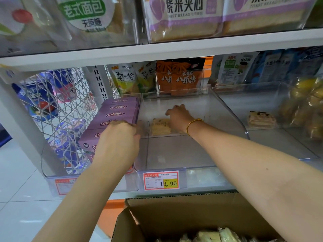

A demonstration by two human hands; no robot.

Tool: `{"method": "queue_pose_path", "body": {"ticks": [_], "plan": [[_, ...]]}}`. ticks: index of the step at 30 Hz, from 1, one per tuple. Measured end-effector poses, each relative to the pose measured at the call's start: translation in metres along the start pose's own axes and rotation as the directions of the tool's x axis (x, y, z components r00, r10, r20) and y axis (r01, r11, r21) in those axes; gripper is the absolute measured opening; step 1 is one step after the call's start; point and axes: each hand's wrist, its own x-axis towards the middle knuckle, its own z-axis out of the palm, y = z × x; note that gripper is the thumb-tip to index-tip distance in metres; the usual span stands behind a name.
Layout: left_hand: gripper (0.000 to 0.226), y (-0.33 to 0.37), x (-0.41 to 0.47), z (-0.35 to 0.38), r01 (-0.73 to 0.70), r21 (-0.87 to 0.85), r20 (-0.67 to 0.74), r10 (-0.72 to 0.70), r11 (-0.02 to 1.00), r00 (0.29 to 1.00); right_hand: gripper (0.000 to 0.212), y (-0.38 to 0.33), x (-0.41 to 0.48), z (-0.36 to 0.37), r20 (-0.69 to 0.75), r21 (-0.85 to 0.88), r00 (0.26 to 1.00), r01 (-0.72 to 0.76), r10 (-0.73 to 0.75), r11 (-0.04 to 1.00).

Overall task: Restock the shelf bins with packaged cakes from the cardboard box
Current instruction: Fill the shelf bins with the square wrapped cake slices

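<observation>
Packaged cakes (209, 234) lie in the open cardboard box (174, 212) at the near edge, below the shelf. On the shelf itself, at the far left, a wire basket (57, 105) holds blue packets. Just right of it, purple biscuit boxes (115, 116) stand in a row running from near to far in the left bin. The left hand (118, 138) lies against the nearer boxes, its fingers curled over the left wall of the clear middle bin (174, 154) and gripping that wall. Inside this bin a single cake (160, 126) lies toward the far end. The right hand (178, 117), with a gold bead bracelet (194, 123) on its wrist, reaches in just right of that cake, fingers bent downward; whether they grasp anything I cannot tell. A red and yellow price tag (160, 180) sits on the near front of the middle bin. The right bin (279, 144) holds one more cake (261, 119), and yellow packets (305, 105) pile up at the far right
</observation>
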Motion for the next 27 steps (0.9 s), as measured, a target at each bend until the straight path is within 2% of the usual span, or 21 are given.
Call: {"method": "queue_pose_path", "body": {"ticks": [3,7,13,16,18,21,23,25,27], "plan": [[0.019,0.002,0.0,-0.002,0.01,0.005,0.011,-0.011,1.0,1.0,0.04,-0.01,0.007,0.006,0.155,-0.031,0.984,0.09,-0.084,0.996],[0.019,0.002,0.0,-0.004,0.014,0.006,0.019,-0.014,1.0,1.0,0.035,-0.012,0.022,0.018,0.224,-0.009,0.959,0.182,-0.175,0.983],[0.02,0.001,-0.001,-0.005,0.011,0.014,0.031,-0.012,1.0,0.999,0.045,-0.012,0.01,0.013,0.09,0.173,0.94,0.311,-0.33,0.934],[0.021,0.004,-0.001,-0.006,0.024,0.035,0.048,-0.026,0.999,0.999,0.038,-0.012,0.004,0.01,0.12,0.152,0.907,0.384,-0.403,0.911],[0.022,0.004,-0.001,-0.006,0.036,0.049,0.063,-0.039,0.998,0.997,0.033,-0.015,0.0,0.012,0.069,0.216,0.909,0.388,-0.41,0.896],[0.022,0.005,-0.001,-0.008,0.041,0.065,0.076,-0.046,0.997,0.996,0.053,-0.008,-0.001,0.012,-0.035,0.177,0.956,0.294,-0.293,0.939],[0.022,0.006,-0.001,-0.008,0.044,0.071,0.081,-0.05,0.997,0.996,0.047,0.007,-0.005,0.001,-0.06,0.13,0.991,0.128,-0.121,0.983],[0.023,0.006,-0.001,-0.009,0.048,0.078,0.087,-0.055,0.996,0.995,0.047,0.024,-0.007,-0.011,-0.013,0.021,0.99,-0.137,0.137,0.99],[0.023,0.006,0.0,-0.009,0.052,0.073,0.092,-0.058,0.996,0.994,0.068,0.038,-0.009,-0.018,0.111,-0.02,0.945,-0.308,0.309,0.951]]}}
